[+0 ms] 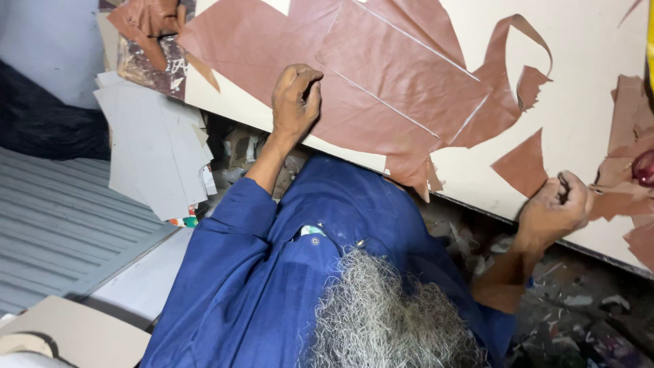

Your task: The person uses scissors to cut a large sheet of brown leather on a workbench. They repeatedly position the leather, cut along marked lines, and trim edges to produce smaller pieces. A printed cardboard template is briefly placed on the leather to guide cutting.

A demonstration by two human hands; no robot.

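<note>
A large brown leather-like sheet point(381, 75) with cut lines lies on a cream board point(586, 102). My left hand point(296, 102) is closed in a fist and presses on the sheet's near edge, at the rim of the board. Further right, my right hand point(555, 208) is curled around a small dark tool at the board's edge. It sits between a triangular brown offcut point(524, 163) and more brown scraps point(623, 197). What the tool is stays hidden inside the fist. My blue sleeves and shirt point(272, 272) fill the foreground.
A stack of grey card sheets point(157, 150) hangs off the board's left end. Below it lie a ribbed grey surface point(54, 225) and a tan board point(75, 334). Scraps litter the dark floor point(586, 307) at lower right. A dark red rounded object point(644, 169) sits at the right edge.
</note>
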